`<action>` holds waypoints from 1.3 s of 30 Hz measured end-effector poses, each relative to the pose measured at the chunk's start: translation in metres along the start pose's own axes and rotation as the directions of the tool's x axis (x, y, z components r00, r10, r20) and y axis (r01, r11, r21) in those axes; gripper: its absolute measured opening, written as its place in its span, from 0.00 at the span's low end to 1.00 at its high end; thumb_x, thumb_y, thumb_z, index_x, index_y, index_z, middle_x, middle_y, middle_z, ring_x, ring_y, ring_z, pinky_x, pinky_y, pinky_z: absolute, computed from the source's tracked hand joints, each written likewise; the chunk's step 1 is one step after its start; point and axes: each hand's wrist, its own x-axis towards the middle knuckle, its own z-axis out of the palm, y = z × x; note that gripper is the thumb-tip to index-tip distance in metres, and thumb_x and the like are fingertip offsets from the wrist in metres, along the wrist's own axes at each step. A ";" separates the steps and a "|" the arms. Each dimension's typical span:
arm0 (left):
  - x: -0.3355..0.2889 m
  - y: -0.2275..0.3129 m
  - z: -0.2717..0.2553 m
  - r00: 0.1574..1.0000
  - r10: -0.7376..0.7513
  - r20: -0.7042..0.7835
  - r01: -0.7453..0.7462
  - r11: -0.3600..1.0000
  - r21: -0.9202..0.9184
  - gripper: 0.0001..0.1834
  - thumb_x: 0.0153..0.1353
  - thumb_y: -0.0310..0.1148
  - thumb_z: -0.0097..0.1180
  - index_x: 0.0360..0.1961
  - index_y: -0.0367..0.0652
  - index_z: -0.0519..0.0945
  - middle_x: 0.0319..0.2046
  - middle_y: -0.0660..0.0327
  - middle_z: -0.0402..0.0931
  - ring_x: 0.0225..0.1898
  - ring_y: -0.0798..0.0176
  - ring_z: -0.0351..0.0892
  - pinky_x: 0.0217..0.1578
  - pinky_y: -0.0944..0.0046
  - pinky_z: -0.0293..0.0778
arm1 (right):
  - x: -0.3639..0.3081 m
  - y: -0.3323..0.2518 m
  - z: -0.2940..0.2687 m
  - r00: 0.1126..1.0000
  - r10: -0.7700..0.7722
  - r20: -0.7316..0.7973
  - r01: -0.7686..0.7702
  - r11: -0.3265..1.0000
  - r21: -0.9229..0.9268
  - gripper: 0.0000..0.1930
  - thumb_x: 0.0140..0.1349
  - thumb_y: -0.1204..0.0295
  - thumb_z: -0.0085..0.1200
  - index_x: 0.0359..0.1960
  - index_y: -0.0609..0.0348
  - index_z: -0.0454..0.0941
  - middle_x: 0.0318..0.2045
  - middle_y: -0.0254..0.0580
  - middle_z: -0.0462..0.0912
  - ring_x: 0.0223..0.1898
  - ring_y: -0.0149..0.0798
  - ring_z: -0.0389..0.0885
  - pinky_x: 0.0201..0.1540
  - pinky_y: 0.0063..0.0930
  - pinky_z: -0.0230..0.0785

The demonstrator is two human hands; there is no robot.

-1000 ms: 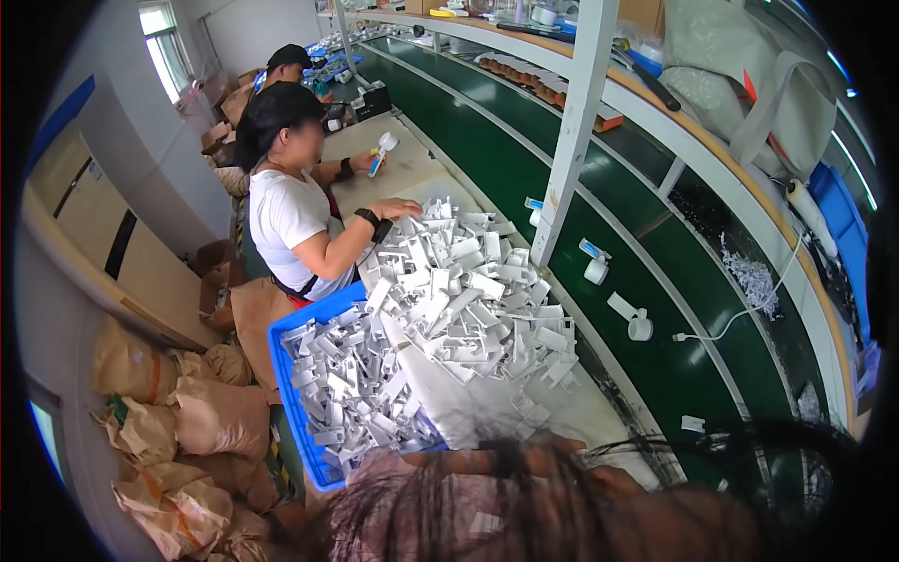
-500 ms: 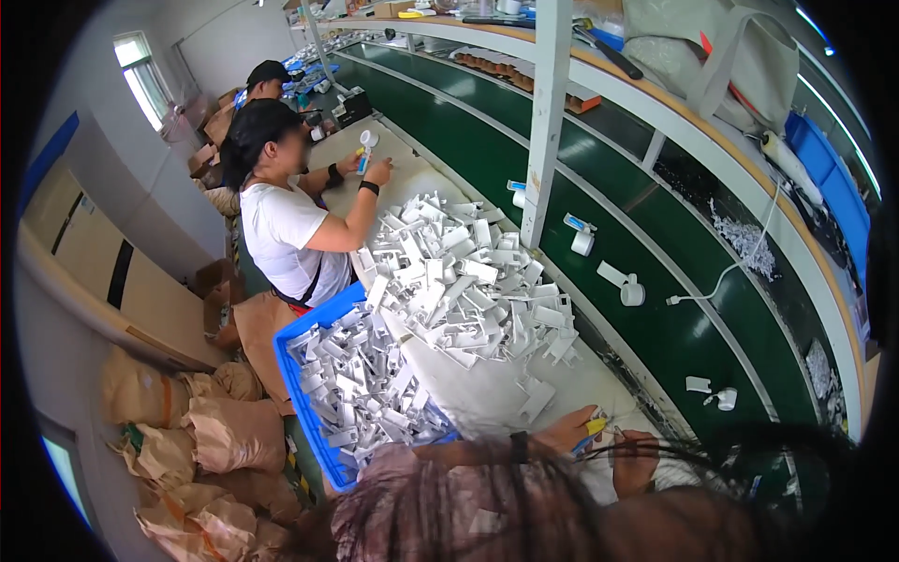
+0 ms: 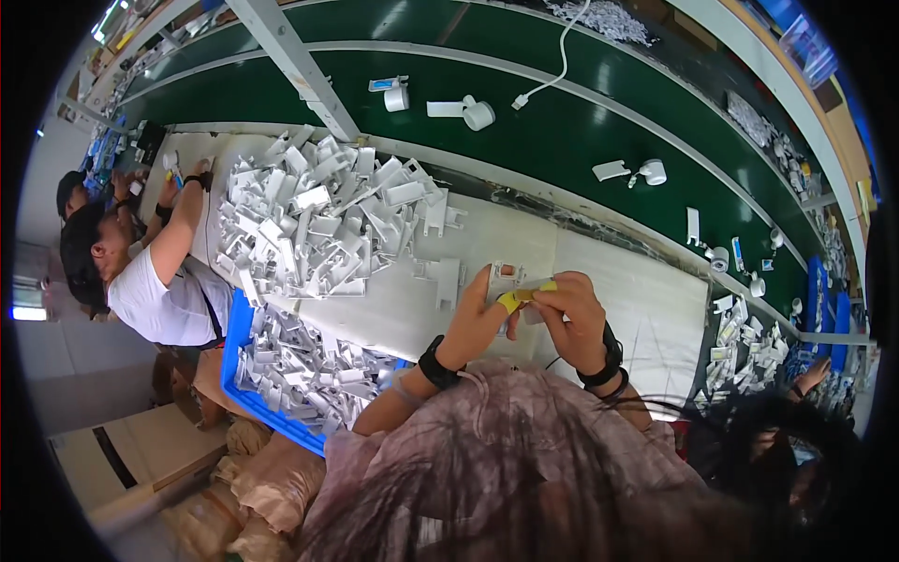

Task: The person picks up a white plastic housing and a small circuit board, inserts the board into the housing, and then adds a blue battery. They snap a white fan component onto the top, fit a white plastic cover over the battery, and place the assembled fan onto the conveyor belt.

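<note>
My left hand is closed around a white plastic part, whose end shows beyond the fingers. A yellow wrap covers the thumb. My right hand meets it from the other side, fingers pinched at a yellowish strip; what exactly they grip is too small to tell. Black bands circle both wrists. Just left of my hands, a few loose white parts lie on the pale worktable. Farther left rises a big heap of similar white parts.
A blue crate full of white parts stands at the table's near left edge. Beyond the table runs a green conveyor carrying white round-headed pieces. Co-workers sit at left and right. A white post rises behind the heap.
My view has swung right and down, so the heap and crate appear farther left. Both hands now show plainly mid-view, still together; earlier hair partly covered them.
</note>
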 end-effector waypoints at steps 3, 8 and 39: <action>-0.008 0.006 0.007 1.000 -0.003 -0.005 0.004 0.998 0.065 0.17 0.62 0.22 0.43 0.53 0.36 0.65 0.33 0.58 0.74 0.25 0.68 0.74 0.24 0.68 0.74 | -0.011 -0.004 0.001 0.996 0.080 -0.031 -0.080 0.997 0.024 0.13 0.51 0.85 0.60 0.37 0.59 0.78 0.34 0.43 0.80 0.41 0.48 0.77 0.42 0.34 0.70; -0.013 0.003 0.011 0.999 0.036 -0.010 -0.034 0.981 0.191 0.19 0.59 0.19 0.41 0.54 0.35 0.65 0.34 0.59 0.74 0.26 0.70 0.73 0.27 0.68 0.74 | -0.009 -0.007 -0.002 0.997 0.075 0.033 -0.074 0.997 -0.011 0.12 0.50 0.84 0.61 0.37 0.59 0.79 0.35 0.43 0.80 0.40 0.48 0.76 0.42 0.34 0.70; -0.016 -0.004 0.011 0.978 0.179 0.109 -0.206 0.915 0.346 0.20 0.66 0.27 0.44 0.59 0.36 0.62 0.36 0.62 0.72 0.27 0.74 0.69 0.27 0.73 0.69 | -0.006 -0.005 0.005 0.996 0.081 -0.037 -0.083 0.995 -0.049 0.12 0.45 0.81 0.65 0.33 0.55 0.82 0.30 0.37 0.75 0.37 0.45 0.72 0.42 0.35 0.68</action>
